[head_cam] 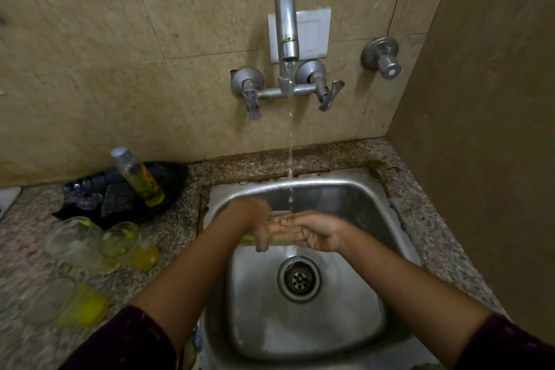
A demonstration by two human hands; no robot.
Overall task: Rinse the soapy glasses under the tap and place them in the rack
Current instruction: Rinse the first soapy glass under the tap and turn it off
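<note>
A clear glass (pixel 277 219) with a yellow base lies on its side over the steel sink (pixel 354 324), right under a thin stream of water from the tap (pixel 286 24). My left hand (pixel 255 224) grips it round the base end. My right hand (pixel 312 230) has its fingers pushed into the glass's mouth, thumb outside. Three more clear glasses with yellow bases lie on the granite counter at the left: one at the back (pixel 72 240), one beside it (pixel 132 246), one nearer me (pixel 66 303).
A black tray (pixel 171 180) at the back left holds a dish soap bottle (pixel 138 177) and a scrub pad. Tap handles (pixel 329 94) stick out from the tiled wall. A brown side wall closes in the right. The drain (pixel 298 278) sits mid-sink.
</note>
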